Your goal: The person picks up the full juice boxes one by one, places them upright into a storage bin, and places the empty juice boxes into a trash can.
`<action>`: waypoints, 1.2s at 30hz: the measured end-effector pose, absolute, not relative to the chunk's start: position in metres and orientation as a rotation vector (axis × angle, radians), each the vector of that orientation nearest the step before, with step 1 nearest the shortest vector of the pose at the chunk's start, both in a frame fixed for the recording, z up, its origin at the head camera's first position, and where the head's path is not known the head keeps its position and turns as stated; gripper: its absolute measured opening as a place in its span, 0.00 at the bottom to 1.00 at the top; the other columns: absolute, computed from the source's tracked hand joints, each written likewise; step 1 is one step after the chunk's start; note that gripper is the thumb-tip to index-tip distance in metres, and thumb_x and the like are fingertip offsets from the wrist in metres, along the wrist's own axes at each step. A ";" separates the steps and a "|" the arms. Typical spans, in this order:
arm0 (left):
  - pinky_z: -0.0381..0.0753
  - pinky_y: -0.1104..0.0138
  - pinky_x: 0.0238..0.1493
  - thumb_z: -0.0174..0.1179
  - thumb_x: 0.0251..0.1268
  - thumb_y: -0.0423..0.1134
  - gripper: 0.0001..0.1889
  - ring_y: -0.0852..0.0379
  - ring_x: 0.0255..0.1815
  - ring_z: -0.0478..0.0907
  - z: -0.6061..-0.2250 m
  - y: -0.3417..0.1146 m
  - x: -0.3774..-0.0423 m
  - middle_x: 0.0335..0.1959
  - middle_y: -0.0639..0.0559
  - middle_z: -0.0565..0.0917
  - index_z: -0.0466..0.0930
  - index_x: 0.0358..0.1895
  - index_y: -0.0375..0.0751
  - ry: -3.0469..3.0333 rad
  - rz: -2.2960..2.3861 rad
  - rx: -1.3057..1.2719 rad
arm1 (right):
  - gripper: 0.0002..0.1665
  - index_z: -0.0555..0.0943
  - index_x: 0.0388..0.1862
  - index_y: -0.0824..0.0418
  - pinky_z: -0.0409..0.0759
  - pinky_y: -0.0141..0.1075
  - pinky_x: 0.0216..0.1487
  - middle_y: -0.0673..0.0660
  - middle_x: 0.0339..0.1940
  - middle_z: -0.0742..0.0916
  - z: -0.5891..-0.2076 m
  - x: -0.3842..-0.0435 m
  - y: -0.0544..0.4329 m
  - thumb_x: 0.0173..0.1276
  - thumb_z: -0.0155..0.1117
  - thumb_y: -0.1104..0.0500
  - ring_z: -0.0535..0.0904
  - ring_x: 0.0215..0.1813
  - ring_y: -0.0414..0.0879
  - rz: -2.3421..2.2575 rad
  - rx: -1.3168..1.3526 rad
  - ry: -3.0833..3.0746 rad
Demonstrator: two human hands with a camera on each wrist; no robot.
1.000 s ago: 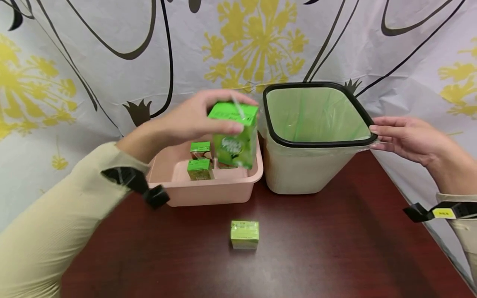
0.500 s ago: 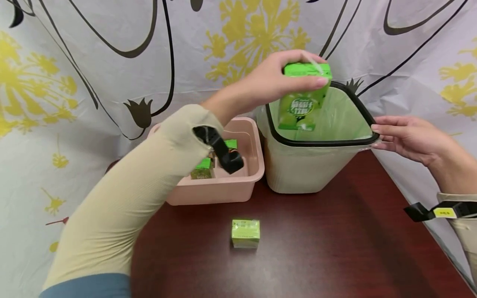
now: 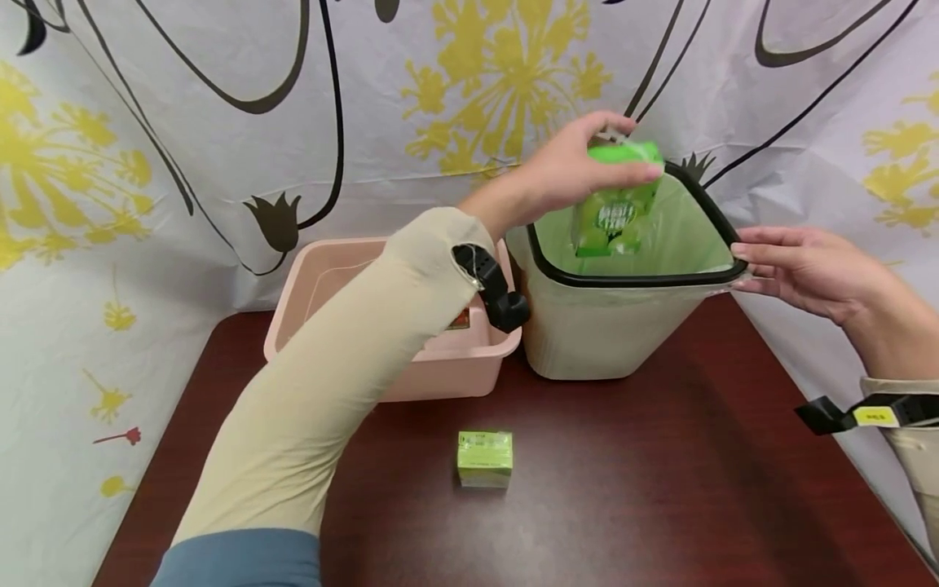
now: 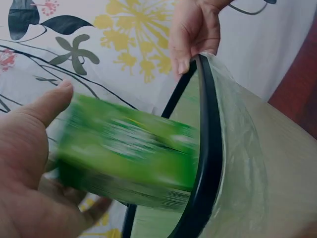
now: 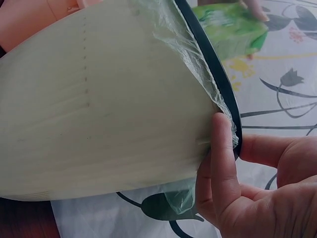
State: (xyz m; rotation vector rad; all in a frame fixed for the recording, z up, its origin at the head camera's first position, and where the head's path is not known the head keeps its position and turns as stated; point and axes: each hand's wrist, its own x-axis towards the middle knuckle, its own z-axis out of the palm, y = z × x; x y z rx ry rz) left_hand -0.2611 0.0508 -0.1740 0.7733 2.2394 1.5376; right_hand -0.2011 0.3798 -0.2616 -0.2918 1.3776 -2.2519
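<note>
At the mouth of the trash bin (image 3: 579, 334), a green juice box (image 3: 616, 216) with fruit pictures hangs partly below the black rim. My left hand (image 3: 568, 167) is loosened around its upper end, the fingers spread apart from it. In the left wrist view the juice box (image 4: 131, 148) is blurred, while thumb and fingers stand spread behind its near end. My right hand (image 3: 814, 273) pinches the bin's right rim corner. Seen from the right wrist, that hand (image 5: 252, 183) has its thumb and fingers on opposite sides of the rim and its clear liner bag (image 5: 198, 64).
A pink plastic basin (image 3: 447, 379) stands left of the bin, partly covered by my left sleeve; a small box (image 3: 458, 319) shows inside. One light green box (image 3: 485, 461) sits on the dark red table (image 3: 623, 489) in front. A patterned cloth (image 3: 411, 49) hangs behind.
My left hand has carried the juice box from above the basin rightward to the bin mouth, and its fingers have spread as the box sinks lower. My right hand stays at the rim.
</note>
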 end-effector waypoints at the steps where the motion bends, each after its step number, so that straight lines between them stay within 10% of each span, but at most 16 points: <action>1: 0.77 0.74 0.53 0.69 0.67 0.47 0.37 0.62 0.60 0.75 -0.175 0.051 -0.262 0.64 0.54 0.75 0.63 0.76 0.49 2.273 1.492 0.756 | 0.24 0.82 0.54 0.75 0.86 0.43 0.48 0.67 0.47 0.88 -0.261 -0.201 0.380 0.79 0.34 0.77 0.87 0.48 0.55 -2.252 -0.288 1.385; 13: 0.68 0.75 0.65 0.63 0.73 0.52 0.27 0.63 0.71 0.66 -0.177 0.037 -0.253 0.70 0.56 0.71 0.71 0.70 0.50 2.383 1.234 0.887 | 0.24 0.82 0.53 0.74 0.87 0.42 0.47 0.66 0.46 0.88 -0.261 -0.198 0.383 0.80 0.35 0.77 0.87 0.46 0.53 -2.252 -0.255 1.426; 36: 0.75 0.65 0.60 0.68 0.68 0.45 0.28 0.63 0.58 0.75 -0.221 -0.074 -0.158 0.63 0.56 0.78 0.75 0.69 0.44 2.323 1.158 1.339 | 0.25 0.82 0.54 0.74 0.87 0.42 0.48 0.66 0.47 0.88 -0.262 -0.197 0.380 0.80 0.34 0.76 0.87 0.47 0.53 -2.254 -0.291 1.418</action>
